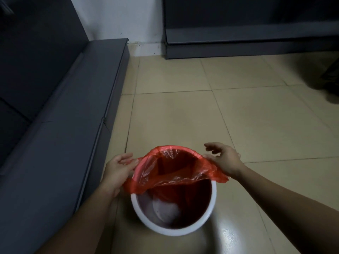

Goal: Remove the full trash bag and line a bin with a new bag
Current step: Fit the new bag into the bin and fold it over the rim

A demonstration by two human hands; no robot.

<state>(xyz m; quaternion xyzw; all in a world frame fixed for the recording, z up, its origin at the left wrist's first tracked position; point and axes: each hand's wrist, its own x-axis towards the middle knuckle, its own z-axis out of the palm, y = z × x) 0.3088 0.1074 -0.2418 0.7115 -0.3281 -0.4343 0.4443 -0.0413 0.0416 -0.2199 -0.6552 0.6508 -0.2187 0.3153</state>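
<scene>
A round white bin [183, 230] stands on the tiled floor just below me. A thin red plastic bag [176, 173] hangs inside it, its mouth folded over the far half of the rim while the near edge sags loose across the opening. My left hand [117, 171] grips the bag's edge at the bin's left side, palm turned up. My right hand [223, 160] pinches the bag's edge at the right side of the rim, fingers partly spread. The inside of the bag looks dark, and whether anything lies in it cannot be seen.
A long grey sofa [55, 125] runs along the left, close to the bin. A dark cabinet base [247, 43] stands against the far wall. A dark object [332, 79] sits at the right edge. Beige floor tiles [201, 107] stretch ahead.
</scene>
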